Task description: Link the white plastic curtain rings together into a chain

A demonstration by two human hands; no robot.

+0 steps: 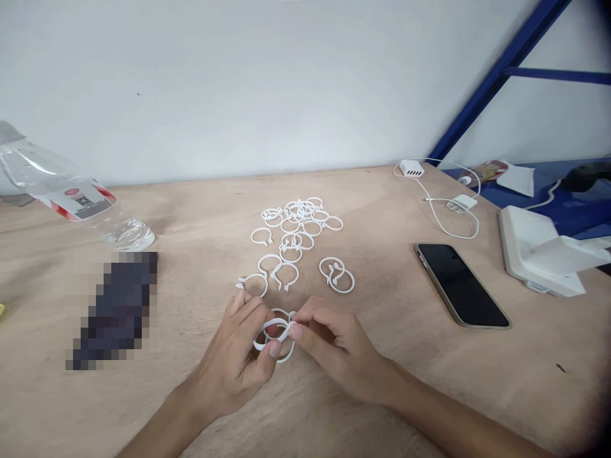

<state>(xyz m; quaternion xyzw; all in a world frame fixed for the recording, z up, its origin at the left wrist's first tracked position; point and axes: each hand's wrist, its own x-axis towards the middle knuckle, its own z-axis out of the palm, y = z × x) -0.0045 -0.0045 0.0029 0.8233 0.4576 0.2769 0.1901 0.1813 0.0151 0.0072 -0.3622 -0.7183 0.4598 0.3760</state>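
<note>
Both hands are pinching 2 overlapping white plastic rings (pixel 275 332) just above the tan wooden tabletop (pixel 405 381). The left hand (pixel 238 359) is gripping from the left and the right hand (pixel 334 343) from the right. The rings are lying between the fingertips, long axis running left-right. A loose pile of matching rings (pixel 298 222) is sitting straight ahead, about equally near both hands.

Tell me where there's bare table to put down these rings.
The table is bare between the paired rings and the phone, and between the dark object and your left hand. The near stretch below the phone is open too. Crowded: the ring pile ahead of the held rings, and the cables by the white box.
</note>
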